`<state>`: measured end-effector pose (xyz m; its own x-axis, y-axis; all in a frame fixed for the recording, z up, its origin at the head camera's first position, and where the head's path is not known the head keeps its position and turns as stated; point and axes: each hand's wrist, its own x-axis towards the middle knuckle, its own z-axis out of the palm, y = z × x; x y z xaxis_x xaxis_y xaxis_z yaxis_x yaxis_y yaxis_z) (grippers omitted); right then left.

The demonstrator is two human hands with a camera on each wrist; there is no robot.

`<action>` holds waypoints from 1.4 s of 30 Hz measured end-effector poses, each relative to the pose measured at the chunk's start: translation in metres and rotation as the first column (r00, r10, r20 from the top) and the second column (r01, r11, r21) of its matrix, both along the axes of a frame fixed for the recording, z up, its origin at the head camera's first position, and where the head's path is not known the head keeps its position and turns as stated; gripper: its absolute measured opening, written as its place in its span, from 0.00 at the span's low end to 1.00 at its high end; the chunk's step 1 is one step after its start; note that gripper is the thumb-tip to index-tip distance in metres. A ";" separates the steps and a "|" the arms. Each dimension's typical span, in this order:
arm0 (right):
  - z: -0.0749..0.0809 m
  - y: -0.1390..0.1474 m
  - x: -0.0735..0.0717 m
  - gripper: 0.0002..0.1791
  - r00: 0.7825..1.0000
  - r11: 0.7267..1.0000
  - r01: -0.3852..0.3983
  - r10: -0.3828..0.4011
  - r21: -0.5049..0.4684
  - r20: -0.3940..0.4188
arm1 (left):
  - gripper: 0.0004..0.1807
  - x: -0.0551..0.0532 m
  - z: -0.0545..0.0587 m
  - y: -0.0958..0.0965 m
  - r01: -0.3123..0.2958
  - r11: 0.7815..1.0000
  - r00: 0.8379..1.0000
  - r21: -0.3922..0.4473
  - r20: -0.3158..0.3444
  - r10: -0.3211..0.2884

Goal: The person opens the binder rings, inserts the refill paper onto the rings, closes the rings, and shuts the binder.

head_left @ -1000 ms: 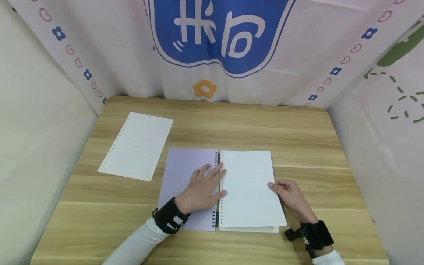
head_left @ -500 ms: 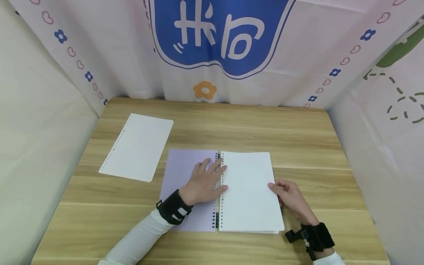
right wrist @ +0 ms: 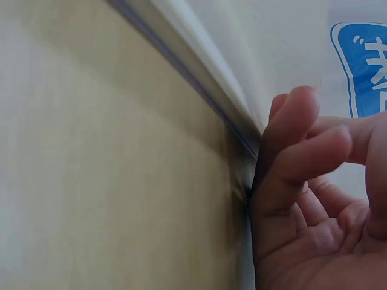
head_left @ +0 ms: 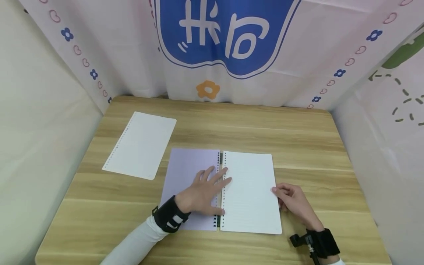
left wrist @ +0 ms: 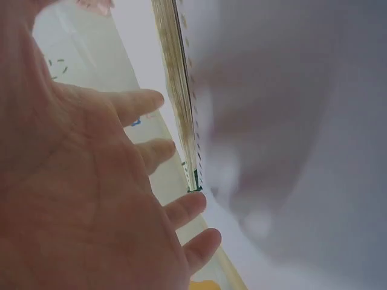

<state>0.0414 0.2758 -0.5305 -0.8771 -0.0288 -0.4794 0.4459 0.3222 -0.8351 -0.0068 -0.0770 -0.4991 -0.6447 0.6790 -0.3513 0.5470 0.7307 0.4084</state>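
Observation:
A loose-leaf notebook lies open on the table, its purple cover (head_left: 185, 169) on the left and a stack of white lined sheets (head_left: 250, 191) on the right. My left hand (head_left: 203, 193) spreads its fingers across the spine, fingertips right at the punched edge of the sheets. The left wrist view shows that palm (left wrist: 91, 193) from below, beside the row of holes. At the stack's right edge, my right hand (head_left: 293, 202) pinches the top sheet between thumb and curled fingers. Close up, the right fingers (right wrist: 290, 151) are right at the page edges.
A separate punched sheet (head_left: 140, 145) lies slanted on the wooden table (head_left: 298, 140), back left of the notebook. A white cloth with a blue emblem (head_left: 228, 36) hangs behind the table, and pale cloth walls (head_left: 39, 129) stand at both sides.
The top sheet has come down and now lines up with the stack beneath. My left hand's thumb has slid toward me along the spine, its fingers spreading wider.

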 end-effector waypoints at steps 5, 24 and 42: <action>0.003 -0.003 0.000 0.18 1.000 0.997 -0.006 0.008 0.080 -0.019 | 0.62 0.007 0.000 -0.002 0.021 1.000 1.000 -0.014 0.000 -0.021; 0.029 -0.060 -0.055 0.09 0.885 0.950 -0.170 0.264 0.260 -0.383 | 0.49 -0.015 0.006 -0.041 -0.114 0.975 0.993 0.193 -0.014 0.119; 0.050 -0.305 -0.090 0.27 0.229 0.387 -0.570 0.922 0.725 -0.313 | 0.38 -0.120 -0.001 -0.218 -0.800 0.571 0.545 0.187 -0.171 0.821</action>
<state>-0.0487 -0.0295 -0.4803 -0.5624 -0.8259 -0.0410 -0.7408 0.5252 -0.4188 -0.1268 -0.2946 -0.4998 -0.9827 -0.1538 -0.1028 -0.1835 0.8799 0.4382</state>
